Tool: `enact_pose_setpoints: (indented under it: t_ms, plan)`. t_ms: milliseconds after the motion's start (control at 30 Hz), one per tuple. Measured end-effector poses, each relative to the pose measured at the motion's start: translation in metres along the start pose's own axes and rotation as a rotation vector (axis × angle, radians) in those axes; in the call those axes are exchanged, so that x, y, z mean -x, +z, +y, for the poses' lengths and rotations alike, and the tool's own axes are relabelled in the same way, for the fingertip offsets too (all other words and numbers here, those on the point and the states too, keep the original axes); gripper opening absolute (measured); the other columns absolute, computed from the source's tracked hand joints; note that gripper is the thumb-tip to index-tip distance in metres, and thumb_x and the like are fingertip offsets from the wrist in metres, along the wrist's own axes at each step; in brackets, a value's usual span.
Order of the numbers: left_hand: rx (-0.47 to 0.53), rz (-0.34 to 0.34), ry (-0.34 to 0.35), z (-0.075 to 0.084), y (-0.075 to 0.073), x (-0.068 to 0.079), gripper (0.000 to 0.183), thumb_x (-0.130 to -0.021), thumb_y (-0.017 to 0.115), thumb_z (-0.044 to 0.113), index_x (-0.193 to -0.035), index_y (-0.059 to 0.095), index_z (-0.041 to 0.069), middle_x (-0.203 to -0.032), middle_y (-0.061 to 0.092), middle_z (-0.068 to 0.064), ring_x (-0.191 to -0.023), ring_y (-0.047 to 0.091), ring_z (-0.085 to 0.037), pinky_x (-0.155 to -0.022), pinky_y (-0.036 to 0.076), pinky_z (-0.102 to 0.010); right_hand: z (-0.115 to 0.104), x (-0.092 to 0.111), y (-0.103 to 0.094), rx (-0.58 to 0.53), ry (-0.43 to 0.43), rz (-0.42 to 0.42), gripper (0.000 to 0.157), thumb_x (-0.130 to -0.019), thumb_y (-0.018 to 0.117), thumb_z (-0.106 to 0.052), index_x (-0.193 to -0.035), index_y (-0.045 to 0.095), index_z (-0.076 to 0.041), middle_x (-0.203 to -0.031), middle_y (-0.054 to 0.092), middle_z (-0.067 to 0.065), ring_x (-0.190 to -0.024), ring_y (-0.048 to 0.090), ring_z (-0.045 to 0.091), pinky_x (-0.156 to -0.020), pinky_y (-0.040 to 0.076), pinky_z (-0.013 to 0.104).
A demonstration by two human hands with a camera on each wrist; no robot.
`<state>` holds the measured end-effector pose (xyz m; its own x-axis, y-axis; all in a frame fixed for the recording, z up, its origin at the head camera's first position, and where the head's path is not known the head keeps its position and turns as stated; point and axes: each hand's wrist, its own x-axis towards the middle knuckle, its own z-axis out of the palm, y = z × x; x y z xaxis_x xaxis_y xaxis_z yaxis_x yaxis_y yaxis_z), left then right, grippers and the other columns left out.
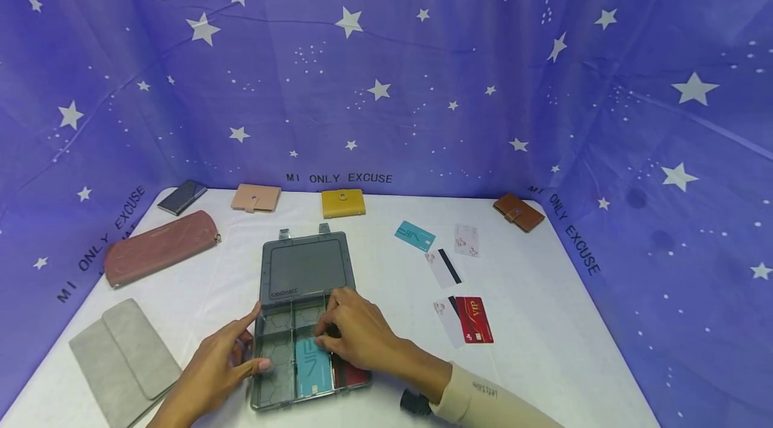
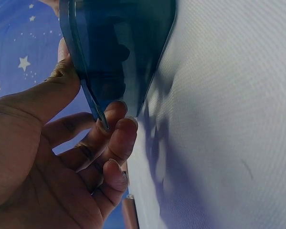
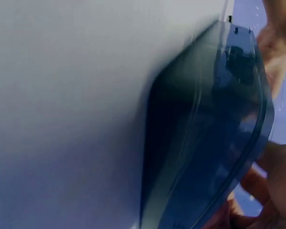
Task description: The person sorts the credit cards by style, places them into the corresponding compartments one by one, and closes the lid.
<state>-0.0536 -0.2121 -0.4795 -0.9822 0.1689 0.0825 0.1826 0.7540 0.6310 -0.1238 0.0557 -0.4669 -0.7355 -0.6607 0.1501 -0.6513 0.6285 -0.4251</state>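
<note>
A see-through grey plastic organizer box point(image 1: 274, 374) lies with its lid point(image 1: 311, 265) folded back. My left hand point(image 1: 220, 361) grips the box's left wall, thumb over the rim; in the left wrist view its fingers point(image 2: 121, 138) curl against the side. Inside the middle compartment is a teal card point(image 1: 314, 371) with large lettering. Thumb and forefinger of my right hand point(image 1: 359, 331) pinch at that card's upper end. A red card point(image 1: 350, 374) sits in the right compartment, partly covered by the right hand. The right wrist view shows mostly the box's side point(image 3: 205, 119).
Right of the box lie another teal card point(image 1: 415, 236), several pale cards point(image 1: 467, 240) and a red VIP card point(image 1: 474, 319). Pink point(image 1: 256, 198), yellow point(image 1: 343, 202) and brown point(image 1: 519, 212) card holders line the back. A long brownish-red wallet point(image 1: 162, 247) and a grey pouch point(image 1: 123, 361) lie left.
</note>
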Motion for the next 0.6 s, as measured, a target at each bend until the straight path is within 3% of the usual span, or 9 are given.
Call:
enact_pose_setpoints:
  t_ms: [133, 267, 433, 600]
  plan:
    - [-0.004, -0.002, -0.001, 0.0, 0.0, -0.001, 0.089, -0.074, 0.086, 0.032, -0.149, 0.045, 0.008, -0.095, 0.064, 0.0, -0.064, 0.046, 0.005, -0.06, 0.043, -0.022, 0.018, -0.008, -0.009, -0.199, -0.015, 0.002, 0.014, -0.088, 0.077, -0.037, -0.096, 0.078, -0.025, -0.09, 0.06, -0.005, -0.077, 0.052, 0.011, -0.065, 0.04, 0.016]
    - [-0.003, 0.001, 0.007, 0.0, 0.0, -0.001, 0.089, -0.074, 0.086, 0.032, -0.149, 0.045, 0.008, -0.095, 0.064, 0.0, -0.065, 0.046, 0.005, -0.06, 0.043, -0.023, 0.053, -0.021, -0.024, -0.397, 0.068, 0.061, 0.02, -0.084, 0.082, -0.03, -0.098, 0.076, -0.017, -0.085, 0.064, -0.005, -0.073, 0.057, 0.012, -0.064, 0.047, 0.02]
    - [0.0, 0.0, -0.003, 0.0, 0.001, -0.002, 0.09, -0.074, 0.086, 0.033, -0.149, 0.045, 0.008, -0.095, 0.064, -0.001, -0.065, 0.046, 0.004, -0.06, 0.043, -0.023, 0.111, -0.034, -0.047, -0.419, 0.258, 0.164, 0.029, -0.081, 0.085, -0.028, -0.103, 0.075, -0.012, -0.087, 0.068, -0.003, -0.076, 0.058, 0.013, -0.067, 0.048, 0.026]
    - [-0.002, -0.004, -0.003, -0.001, 0.001, -0.002, 0.089, -0.074, 0.086, 0.035, -0.149, 0.045, 0.008, -0.095, 0.063, 0.001, -0.065, 0.046, 0.004, -0.06, 0.043, -0.023, 0.165, -0.039, -0.067, -0.342, 0.411, 0.229, 0.034, -0.082, 0.084, -0.023, -0.111, 0.072, -0.01, -0.101, 0.068, 0.009, -0.087, 0.058, 0.022, -0.077, 0.048, 0.035]
